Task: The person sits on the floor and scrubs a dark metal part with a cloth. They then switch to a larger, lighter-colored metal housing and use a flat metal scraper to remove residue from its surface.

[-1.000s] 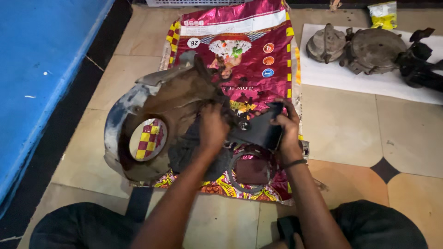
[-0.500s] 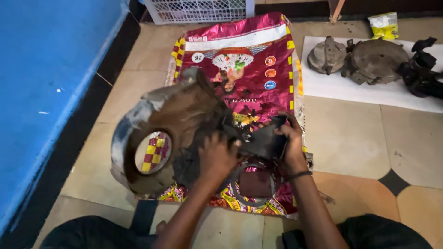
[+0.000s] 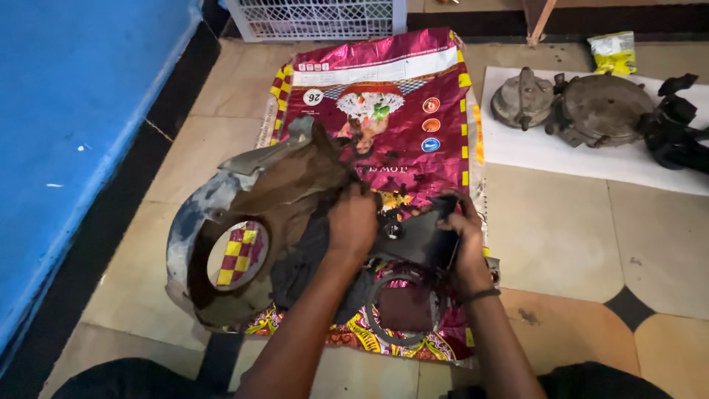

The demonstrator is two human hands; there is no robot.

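Grimy curved housing [image 3: 244, 214] with round hole; left hand [image 3: 353, 222] pressing dark rag [image 3: 306, 258], right hand [image 3: 464, 236] gripping black part [image 3: 417, 238]

Bare forearms, dark band [image 3: 478, 296] at right wrist, dark trousers [image 3: 133, 378]

Printed sack [image 3: 384, 96] flat on the floor at centre, large housing [image 3: 236, 222] on its 8 o'clock corner, both hands (left hand [image 3: 353, 222], right hand [image 3: 464, 240]) on a dark part [image 3: 417, 240] at 6 o'clock, round metal parts [image 3: 583, 107] on a sheet [image 3: 561, 151] at 2 o'clock, crate [image 3: 314, 16] at 12.
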